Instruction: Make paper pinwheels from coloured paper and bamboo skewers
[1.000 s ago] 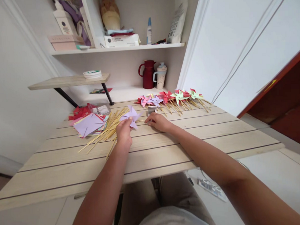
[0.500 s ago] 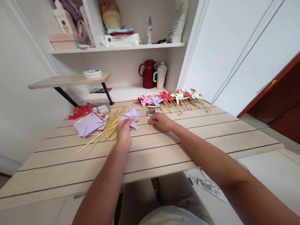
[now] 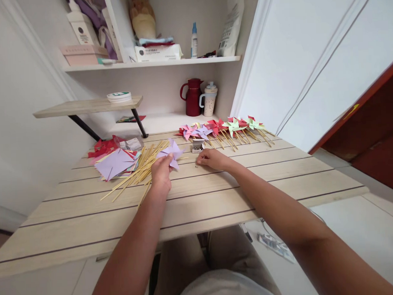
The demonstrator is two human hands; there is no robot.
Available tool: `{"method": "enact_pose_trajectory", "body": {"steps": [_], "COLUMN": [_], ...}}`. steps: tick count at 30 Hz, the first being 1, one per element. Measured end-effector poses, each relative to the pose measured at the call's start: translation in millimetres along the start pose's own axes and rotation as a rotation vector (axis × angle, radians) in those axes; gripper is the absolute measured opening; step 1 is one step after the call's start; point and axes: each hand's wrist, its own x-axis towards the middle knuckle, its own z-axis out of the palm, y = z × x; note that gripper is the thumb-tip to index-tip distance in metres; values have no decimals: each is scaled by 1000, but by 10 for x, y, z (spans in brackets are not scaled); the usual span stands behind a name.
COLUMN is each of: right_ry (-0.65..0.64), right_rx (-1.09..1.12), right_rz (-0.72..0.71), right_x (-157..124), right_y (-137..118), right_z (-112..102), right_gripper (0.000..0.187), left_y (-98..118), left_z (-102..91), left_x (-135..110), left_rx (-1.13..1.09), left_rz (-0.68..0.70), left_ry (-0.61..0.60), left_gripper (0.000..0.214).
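My left hand [image 3: 161, 169] is closed around a lilac paper pinwheel [image 3: 172, 154], folded into blades and held just above the wooden table. Bamboo sticks [image 3: 145, 163] lie loosely beneath and beside that hand. At the tips of my right hand [image 3: 212, 159], thumb and finger pinch a small shiny metal piece [image 3: 196, 165] that looks like a thumbtack. A small open box [image 3: 197, 146] with shiny metal bits inside stands just behind the right fingers. To its right rests a row of pinwheels on sticks [image 3: 233, 126] in red, pink, lilac and pale green.
Cut paper squares [image 3: 113, 164] are stacked on the left, next to red paper and a clear plastic pack [image 3: 132, 143]. A raised wooden stand [image 3: 88, 106] occupies the back left. A dark red jug [image 3: 193, 98] and a speckled cup [image 3: 210, 99] stand at the back.
My right hand has shifted slightly away from the small box, so more of its contents shows. A shiny bit now shows at the fingertips. The left hand keeps the pinwheel almost still.
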Motion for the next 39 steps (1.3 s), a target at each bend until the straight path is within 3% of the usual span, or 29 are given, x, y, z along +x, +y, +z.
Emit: {"method": "enact_pose_trajectory", "body": {"steps": [5, 27, 39], "right_ry": [-25, -15, -22], "right_rx": [77, 145, 182], "right_rz": [-1, -22, 2], "right_x": [8, 36, 60], "right_y": [-6, 40, 37], "right_z": [24, 80, 116], "right_gripper": [5, 16, 9], "left_y": [4, -9, -20], "left_z": [3, -9, -22], "left_x": [-7, 10, 21], "left_rx": [4, 25, 57], "left_rz": [-4, -3, 9], "left_ry": [-4, -44, -64], "left_gripper": [23, 28, 32]}}
